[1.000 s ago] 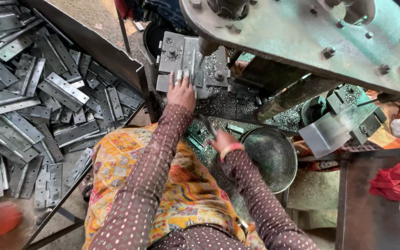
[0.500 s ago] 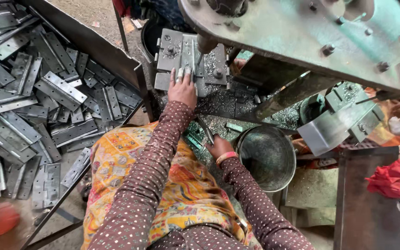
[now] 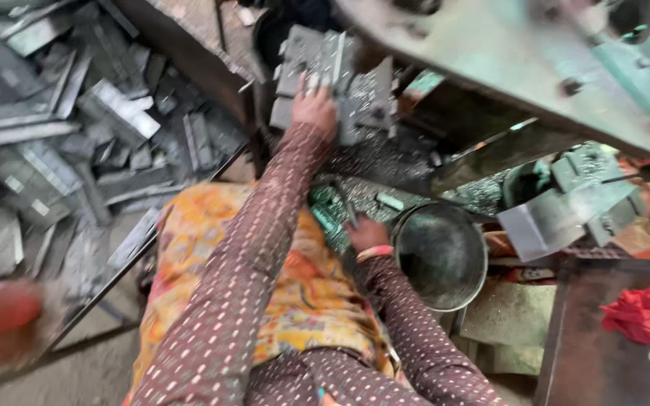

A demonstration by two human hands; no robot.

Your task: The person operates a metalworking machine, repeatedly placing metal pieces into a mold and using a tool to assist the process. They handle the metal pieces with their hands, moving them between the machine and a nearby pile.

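My left hand lies flat, fingers spread, on the grey stamped metal plate up on the press bed, under the green machine frame. The plate's long axis runs away from me. My right hand sits low beside the round dark steel bowl; its grip I cannot tell. Flat dull hinge blanks are heaped in the bin at left.

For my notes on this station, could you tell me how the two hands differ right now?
The left hand reaches far forward, lying on the grey metal die block; the right hand stays close in, low beside the round dark metal bowl. The right wrist wears a pink bangle; none shows on the left. Both sleeves are maroon with pale dots.
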